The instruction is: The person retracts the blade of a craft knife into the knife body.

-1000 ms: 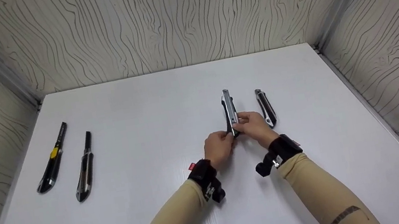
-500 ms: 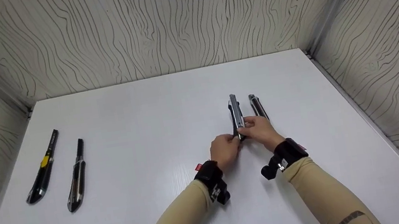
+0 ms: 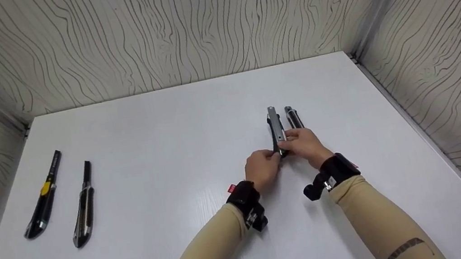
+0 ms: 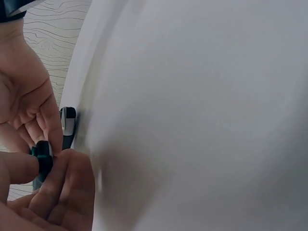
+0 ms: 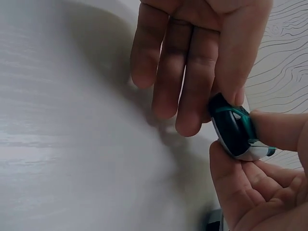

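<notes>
Both hands hold one utility knife (image 3: 276,126), grey and black, its narrow front end pointing away to the far side of the table. My left hand (image 3: 261,169) pinches the dark rear end between thumb and fingers, as the left wrist view shows on the knife's butt (image 4: 44,159). Alongside, my right hand (image 3: 307,145) grips the lower handle from the right. In the right wrist view that hand's thumb and fingers close around the dark green-edged butt (image 5: 236,130). A second utility knife (image 3: 293,116) lies just right of the held one, its lower part hidden by my right hand.
Toward the left side of the white table (image 3: 157,131) lie a black utility knife with a yellow slider (image 3: 43,204) and another dark utility knife (image 3: 84,210), roughly parallel. Wood-grain panels (image 3: 196,25) stand behind the table and on both sides.
Both hands have carried the held utility knife to the right, closer to the knife at right, narrowing the gap between the two. The head view has also shifted slightly.
</notes>
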Available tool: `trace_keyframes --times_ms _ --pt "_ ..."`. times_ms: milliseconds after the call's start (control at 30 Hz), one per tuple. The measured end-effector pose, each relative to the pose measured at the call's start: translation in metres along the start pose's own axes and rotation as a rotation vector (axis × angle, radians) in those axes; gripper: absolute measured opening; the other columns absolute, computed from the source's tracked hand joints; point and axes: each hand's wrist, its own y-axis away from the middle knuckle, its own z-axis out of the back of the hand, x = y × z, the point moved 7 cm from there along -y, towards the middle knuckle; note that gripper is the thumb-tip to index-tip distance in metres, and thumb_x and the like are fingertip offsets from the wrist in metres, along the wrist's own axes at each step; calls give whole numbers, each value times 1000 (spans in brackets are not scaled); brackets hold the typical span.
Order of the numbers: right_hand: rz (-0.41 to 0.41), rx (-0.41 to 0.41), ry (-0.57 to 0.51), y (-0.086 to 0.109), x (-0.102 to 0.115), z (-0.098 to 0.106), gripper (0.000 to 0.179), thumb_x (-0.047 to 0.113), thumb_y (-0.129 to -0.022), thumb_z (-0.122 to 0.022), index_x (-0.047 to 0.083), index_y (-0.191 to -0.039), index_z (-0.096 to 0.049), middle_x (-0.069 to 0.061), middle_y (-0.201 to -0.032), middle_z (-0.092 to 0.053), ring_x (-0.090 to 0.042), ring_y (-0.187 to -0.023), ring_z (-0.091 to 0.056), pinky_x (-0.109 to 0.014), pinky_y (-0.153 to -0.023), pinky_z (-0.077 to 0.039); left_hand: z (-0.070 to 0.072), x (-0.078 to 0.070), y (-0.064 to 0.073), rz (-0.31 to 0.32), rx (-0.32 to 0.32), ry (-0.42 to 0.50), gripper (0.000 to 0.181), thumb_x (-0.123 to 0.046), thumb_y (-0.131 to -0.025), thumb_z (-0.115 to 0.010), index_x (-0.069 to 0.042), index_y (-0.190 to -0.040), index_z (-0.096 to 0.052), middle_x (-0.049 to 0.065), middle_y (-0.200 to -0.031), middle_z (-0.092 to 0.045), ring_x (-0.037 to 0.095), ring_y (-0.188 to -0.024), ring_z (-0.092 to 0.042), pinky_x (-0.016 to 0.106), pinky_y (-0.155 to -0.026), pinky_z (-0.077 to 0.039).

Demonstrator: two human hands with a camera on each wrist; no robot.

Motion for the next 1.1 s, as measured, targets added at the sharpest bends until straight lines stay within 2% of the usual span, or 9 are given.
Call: trace_keyframes --times_ms 167,267,400,567,933,1100 --pt "-20 -14 23 -1 1 0 49 11 -93 -63 -9 -134 -49 -23 -123 -64 -8 -83 -67 -22 -77 -55 11 4 2 25 18 29 28 -26 -94 -58 -7 -107 -74 0 -96 -74 15 -92 -64 31 -85 -51" --pt "-29 -40 84 -1 3 1 49 12 -92 -64 -7 -135 -50 -23 -126 -63 -10 -87 -66 -22 -76 -54 21 7 4 35 21 55 28 -25 -95 -57 -7 -110 -72 -3 -91 -75 11 -85 -64 28 -81 -50" --pt "-23 -71 207 -3 5 3 49 14 -92 -65 -6 -134 -52 -22 -122 -65 -13 -89 -64 -20 -72 -50 33 15 7 50 26 103 29 -23 -95 -55 -6 -114 -70 -3 -90 -75 7 -76 -65 23 -72 -50" --pt "-1 -108 299 -6 8 2 50 16 -90 -67 -5 -133 -53 -21 -117 -66 -16 -88 -63 -20 -68 -47 44 22 11 64 29 156 31 -24 -97 -54 -5 -118 -67 0 -93 -75 11 -80 -68 21 -69 -51" --pt "40 -174 413 -8 5 1 49 19 -88 -68 -4 -130 -56 -20 -114 -67 -18 -85 -64 -20 -63 -46 53 27 16 66 39 204 33 -25 -99 -51 -4 -120 -66 0 -96 -74 9 -83 -67 23 -69 -53" --pt "93 -218 469 -6 8 1 45 19 -86 -69 -4 -124 -61 -19 -107 -68 -21 -82 -64 -22 -65 -46 56 31 18 74 25 231 33 -24 -99 -51 -5 -121 -66 0 -97 -75 9 -83 -68 24 -71 -55"
